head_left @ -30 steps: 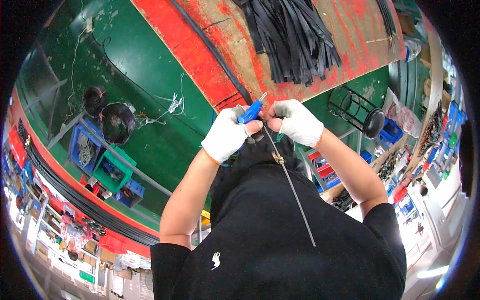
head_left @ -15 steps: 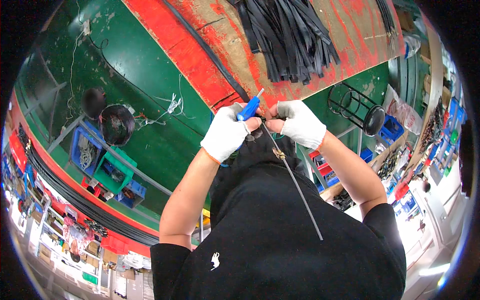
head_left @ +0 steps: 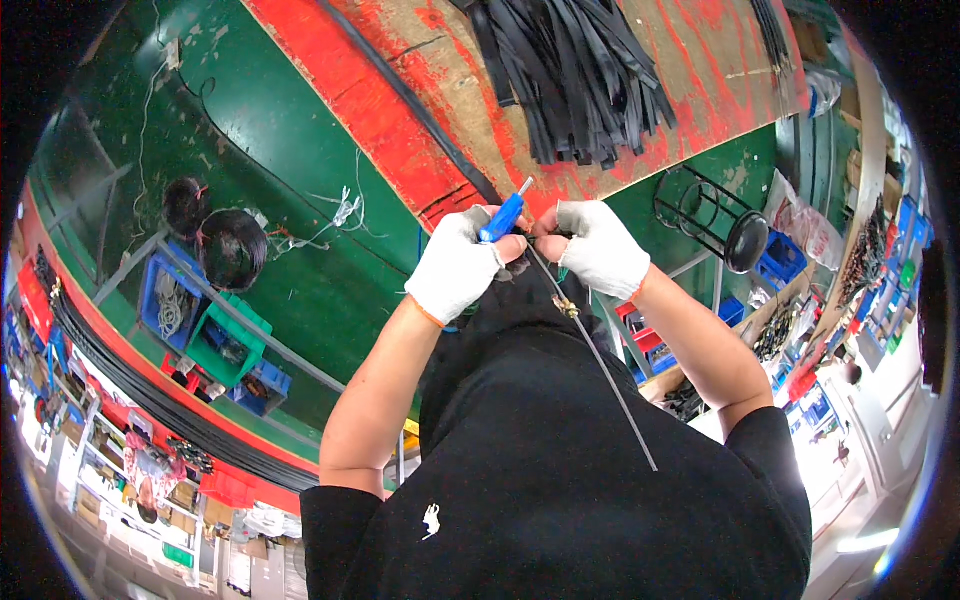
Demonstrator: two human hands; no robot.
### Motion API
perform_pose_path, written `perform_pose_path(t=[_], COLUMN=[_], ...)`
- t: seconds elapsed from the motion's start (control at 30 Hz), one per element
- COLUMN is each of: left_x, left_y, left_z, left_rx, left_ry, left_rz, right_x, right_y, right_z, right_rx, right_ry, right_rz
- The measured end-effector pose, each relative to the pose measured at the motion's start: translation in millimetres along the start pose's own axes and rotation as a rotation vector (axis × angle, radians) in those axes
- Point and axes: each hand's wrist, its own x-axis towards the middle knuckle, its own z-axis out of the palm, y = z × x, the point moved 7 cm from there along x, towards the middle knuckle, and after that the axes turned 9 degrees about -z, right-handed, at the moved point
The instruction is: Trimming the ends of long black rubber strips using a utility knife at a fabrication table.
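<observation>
Head view: the left hand [head_left: 456, 265], in a white glove, grips a blue-handled screwdriver [head_left: 503, 215]. The right hand [head_left: 602, 247], also gloved, pinches the end of a thin grey cable [head_left: 600, 360] that trails near over the black shirt. Both meet at the near edge of the red worktop [head_left: 400, 110]. Judged step: working the cable's end fitting. Next move needs a steady tip alignment.

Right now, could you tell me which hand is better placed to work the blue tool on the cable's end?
Left, probably. The left hand already grips the blue tool, while the right hand pinches the cable steady.
</observation>
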Motion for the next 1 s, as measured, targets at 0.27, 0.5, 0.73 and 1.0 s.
perform_pose_path(t=[0.27, 0.5, 0.73, 1.0], left_x=[5.6, 15.3, 24.4, 33.8], left_y=[-3.4, -14.5, -18.9, -35.7], left_z=[-7.1, 5.0, 17.2, 19.0], left_rx=[0.008, 0.051, 0.432, 0.428], left_ry=[0.018, 0.025, 0.203, 0.271], left_rz=[-0.047, -0.042, 0.094, 0.074], right_x=[11.6, 12.4, 15.9, 22.4], right_y=[-0.5, -0.3, 33.3, 56.8], right_z=[-1.9, -13.6, -19.8, -19.7], right_rx=[-0.050, -0.293, -0.218, -0.152], right_ry=[-0.065, -0.147, -0.194, -0.195], right_rz=[0.070, 0.157, 0.235, 0.239])
